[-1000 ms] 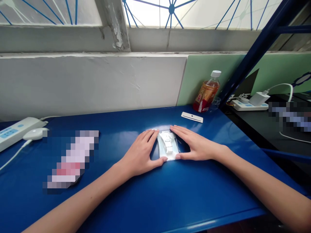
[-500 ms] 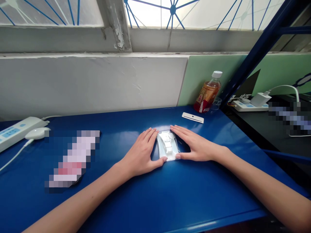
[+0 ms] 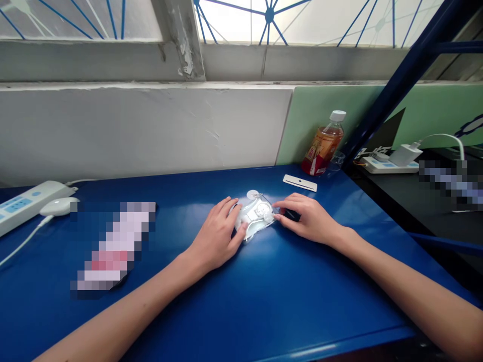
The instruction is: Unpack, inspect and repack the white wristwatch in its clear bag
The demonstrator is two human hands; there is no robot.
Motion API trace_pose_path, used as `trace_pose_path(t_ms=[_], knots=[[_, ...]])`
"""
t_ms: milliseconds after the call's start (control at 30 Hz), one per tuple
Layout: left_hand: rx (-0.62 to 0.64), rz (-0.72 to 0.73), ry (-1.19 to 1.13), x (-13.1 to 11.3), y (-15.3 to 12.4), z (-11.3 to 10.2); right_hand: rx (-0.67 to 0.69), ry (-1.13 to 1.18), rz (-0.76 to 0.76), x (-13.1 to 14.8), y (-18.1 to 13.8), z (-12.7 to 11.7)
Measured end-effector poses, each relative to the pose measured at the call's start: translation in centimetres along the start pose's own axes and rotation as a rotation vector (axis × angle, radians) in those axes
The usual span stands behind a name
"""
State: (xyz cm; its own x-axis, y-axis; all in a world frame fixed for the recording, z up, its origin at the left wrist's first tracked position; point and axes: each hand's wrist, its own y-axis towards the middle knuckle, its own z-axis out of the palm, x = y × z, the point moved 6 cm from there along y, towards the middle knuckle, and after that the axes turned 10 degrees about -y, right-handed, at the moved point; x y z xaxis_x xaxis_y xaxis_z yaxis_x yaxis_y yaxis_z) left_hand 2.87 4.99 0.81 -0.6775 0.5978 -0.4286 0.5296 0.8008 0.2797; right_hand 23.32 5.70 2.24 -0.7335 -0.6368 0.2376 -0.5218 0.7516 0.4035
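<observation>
We see a clear packet [image 3: 256, 215] in the middle of the bench [image 3: 264, 296], between two hands. The left hand [image 3: 215, 232] grips its left end, maybe so it can't slide. The right hand [image 3: 315, 217] pinches its right corner. The bottle [image 3: 320, 148] stands far and right by the green board [image 3: 298, 118], we think to be out of the way.

Slanted left forearm [image 3: 151, 299] and right forearm [image 3: 403, 281], both bare, inward from the lower corners. Held left hand [image 3: 215, 239] palm down, with fingers lightly bent and thumb spread apart from them. Pointed right hand [image 3: 315, 218] leftward, with index finger and thumb close together at the tips.
</observation>
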Motion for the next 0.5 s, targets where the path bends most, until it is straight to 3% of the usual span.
trace_pose_path(t_ms=[200,367,500], knots=[[0.083,0.001,-0.029,0.4,-0.1,0.5,-0.018,0.074,-0.067,0.5,0.1,-0.3],[0.11,0.022,-0.025,0.5,0.1,0.0,0.149,0.045,-0.054,0.3,0.0,0.7],[0.121,0.058,-0.005,0.7,0.4,-0.6,0.201,0.046,-0.021,0.1,-0.1,0.9]])
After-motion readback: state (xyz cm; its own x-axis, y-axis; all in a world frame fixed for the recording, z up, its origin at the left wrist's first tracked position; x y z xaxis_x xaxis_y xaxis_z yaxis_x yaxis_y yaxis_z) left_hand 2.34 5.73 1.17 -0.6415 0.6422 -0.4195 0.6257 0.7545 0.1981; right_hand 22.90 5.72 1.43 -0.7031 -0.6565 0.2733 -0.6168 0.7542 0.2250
